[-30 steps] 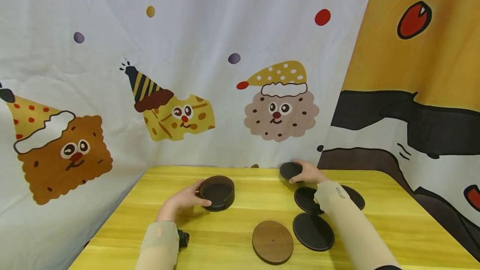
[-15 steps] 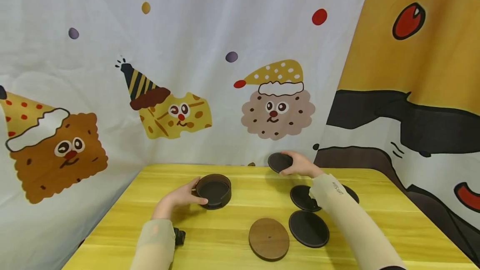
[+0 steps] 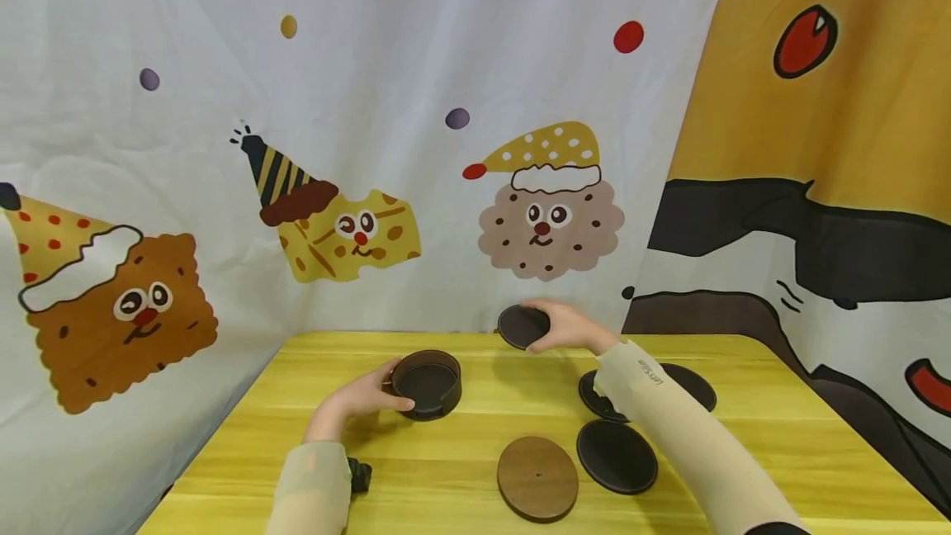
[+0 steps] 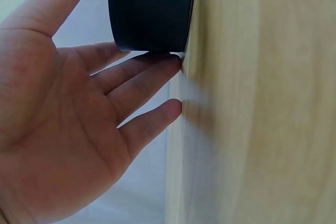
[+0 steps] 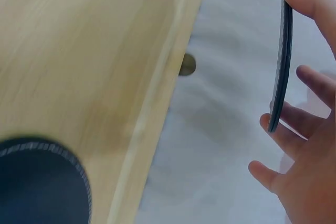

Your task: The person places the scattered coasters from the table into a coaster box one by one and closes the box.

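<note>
Right hand (image 3: 568,327) pinched a dark disc (image 3: 520,327) between thumb and fingertips, raised near the far edge of the table (image 3: 438,473); left hand (image 3: 364,393), half-spread, gripped the round holder (image 3: 427,357) by its sides. Wooden disc (image 3: 538,477) and three more dark discs (image 3: 617,456) lay to the holder's right. Judged risk: edge-only contact might let the pinched disc slip if jolted.

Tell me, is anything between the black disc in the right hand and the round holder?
Nothing I can see: only yellow tabletop shows between the black disc in the right hand and the round holder. The left hand holds the holder's other side, and the wooden disc lies nearer the person.
</note>
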A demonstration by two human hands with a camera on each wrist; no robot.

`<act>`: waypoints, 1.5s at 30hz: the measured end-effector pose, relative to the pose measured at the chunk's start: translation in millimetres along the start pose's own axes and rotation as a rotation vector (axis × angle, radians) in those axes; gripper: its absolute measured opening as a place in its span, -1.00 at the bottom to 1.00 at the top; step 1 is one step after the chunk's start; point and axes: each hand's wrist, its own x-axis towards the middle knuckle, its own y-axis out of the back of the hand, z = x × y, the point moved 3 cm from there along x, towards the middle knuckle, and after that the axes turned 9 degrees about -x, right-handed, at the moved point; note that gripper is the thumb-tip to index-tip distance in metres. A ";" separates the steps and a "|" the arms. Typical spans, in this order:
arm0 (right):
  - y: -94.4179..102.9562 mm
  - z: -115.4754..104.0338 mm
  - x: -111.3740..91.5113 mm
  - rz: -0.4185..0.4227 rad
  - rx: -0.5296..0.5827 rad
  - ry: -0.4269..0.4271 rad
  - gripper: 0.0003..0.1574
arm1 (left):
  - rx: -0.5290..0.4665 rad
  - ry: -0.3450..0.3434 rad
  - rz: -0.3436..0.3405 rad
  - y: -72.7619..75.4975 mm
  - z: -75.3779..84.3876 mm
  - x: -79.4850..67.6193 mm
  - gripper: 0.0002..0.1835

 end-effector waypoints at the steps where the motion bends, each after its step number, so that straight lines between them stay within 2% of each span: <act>1: -1.3 -4.3 2.2 -0.008 0.010 0.007 0.16 | 0.000 0.005 0.003 -0.2 -0.3 -0.2 0.06; 11: -4.7 -41.4 28.2 -0.044 0.021 0.049 0.13 | -0.002 0.009 0.014 0.7 0.3 3.1 0.07; 19: -17.5 -71.4 49.5 -0.081 0.061 0.102 0.13 | 0.012 0.003 0.028 2.1 -1.0 1.0 0.06; 25: -26.4 -92.3 58.5 -0.117 0.056 0.133 0.11 | 0.022 -0.004 0.018 1.9 -1.6 1.9 0.04; 30: -35.1 -108.6 63.2 -0.142 0.053 0.160 0.11 | -0.003 0.016 0.008 0.1 0.5 2.0 0.04; 40: -63.9 -117.3 69.6 -0.198 0.047 0.119 0.12 | -0.009 0.004 -0.006 0.1 -2.8 6.0 0.02; 45: -74.6 -121.3 71.2 -0.226 0.053 0.137 0.11 | 0.009 0.017 -0.003 2.0 -2.5 5.9 0.05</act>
